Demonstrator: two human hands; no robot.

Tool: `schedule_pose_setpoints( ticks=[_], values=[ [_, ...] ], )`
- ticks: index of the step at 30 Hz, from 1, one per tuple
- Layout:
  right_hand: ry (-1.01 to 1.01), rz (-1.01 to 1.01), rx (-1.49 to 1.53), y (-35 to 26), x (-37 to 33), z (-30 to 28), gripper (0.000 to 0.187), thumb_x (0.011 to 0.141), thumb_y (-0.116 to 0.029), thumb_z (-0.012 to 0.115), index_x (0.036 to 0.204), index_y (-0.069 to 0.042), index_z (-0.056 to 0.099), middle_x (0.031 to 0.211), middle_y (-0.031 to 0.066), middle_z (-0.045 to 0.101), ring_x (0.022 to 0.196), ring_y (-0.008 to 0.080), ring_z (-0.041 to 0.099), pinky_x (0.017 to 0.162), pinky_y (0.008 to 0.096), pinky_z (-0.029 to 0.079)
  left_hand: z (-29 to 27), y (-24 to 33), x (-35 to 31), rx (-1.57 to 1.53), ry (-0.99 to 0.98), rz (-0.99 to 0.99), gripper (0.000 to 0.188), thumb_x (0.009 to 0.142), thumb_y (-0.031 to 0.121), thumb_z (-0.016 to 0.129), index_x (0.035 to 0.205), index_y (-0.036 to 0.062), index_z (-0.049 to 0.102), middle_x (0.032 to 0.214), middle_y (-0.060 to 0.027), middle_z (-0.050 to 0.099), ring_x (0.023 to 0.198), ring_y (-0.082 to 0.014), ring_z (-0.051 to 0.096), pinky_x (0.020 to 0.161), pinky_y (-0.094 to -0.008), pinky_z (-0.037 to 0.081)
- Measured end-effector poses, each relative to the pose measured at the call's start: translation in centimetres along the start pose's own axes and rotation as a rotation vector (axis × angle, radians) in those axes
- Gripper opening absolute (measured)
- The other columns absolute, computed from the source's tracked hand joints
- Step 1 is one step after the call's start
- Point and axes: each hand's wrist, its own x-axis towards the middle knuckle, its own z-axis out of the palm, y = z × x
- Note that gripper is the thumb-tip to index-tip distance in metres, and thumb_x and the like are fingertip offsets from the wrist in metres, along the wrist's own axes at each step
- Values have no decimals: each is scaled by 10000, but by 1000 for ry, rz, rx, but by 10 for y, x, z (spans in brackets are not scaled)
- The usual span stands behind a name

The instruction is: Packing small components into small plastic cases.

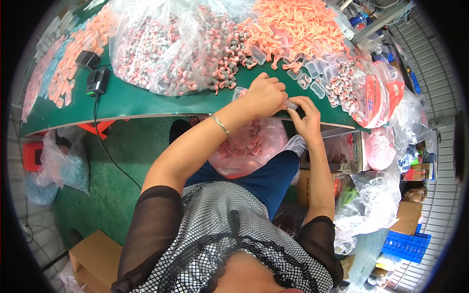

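Just over the near edge of the green table (161, 105), my two hands meet at a small clear plastic case (291, 104). My right hand (309, 119) pinches it between thumb and fingers. My left hand (266, 96) is closed, its fingertips at the case's other side and partly hidden. Under my left wrist another small case (239, 93) shows, with something pinkish in it. Beyond my hands lies a heap of small curled pink-and-grey pieces (227, 66). Open clear cases (317, 89) are scattered to the right, near a smaller pile of the curled pieces (342, 80).
Bundled orange cords (295, 29) are heaped at the back. A big clear bag (161, 58) of curled pieces stands left of centre. A black adapter (97, 80) trails a cable. In front of my lap hangs a bag of pink pieces (251, 146). Red-and-white bags (383, 93) sit at right.
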Motion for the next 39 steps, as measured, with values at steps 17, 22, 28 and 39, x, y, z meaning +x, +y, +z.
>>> schedule_pose_setpoints(
  ticks=[17,22,28,39],
  values=[
    [78,-15,-697,54,31,-8,130,729,-133,745,846,-175,707,1014,-22,608,1062,242,537,905,465,343,-12,-10,-7,-115,-3,-251,244,779,317,716,913,113,718,955,-56,656,945,-248,606,798,-396,432],
    [45,-9,-502,33,29,6,102,738,-117,736,824,-154,695,962,-6,625,1002,245,581,832,437,402,-8,-20,11,-76,-99,-372,264,780,255,700,994,101,713,1006,-92,662,1030,-285,610,863,-442,472],
    [81,-28,-292,45,42,-9,131,764,-72,703,894,-86,693,986,97,658,919,299,626,776,395,502,3,-15,32,-117,-89,-411,296,752,212,726,1028,105,707,1082,-112,637,1054,-300,612,860,-434,503],
    [-1,123,-278,58,43,-3,125,780,-121,738,868,-37,712,846,127,622,710,259,635,681,365,513,29,-21,64,-163,-179,-462,118,745,128,676,845,92,726,903,-156,672,910,-327,657,795,-448,525]
  ],
)
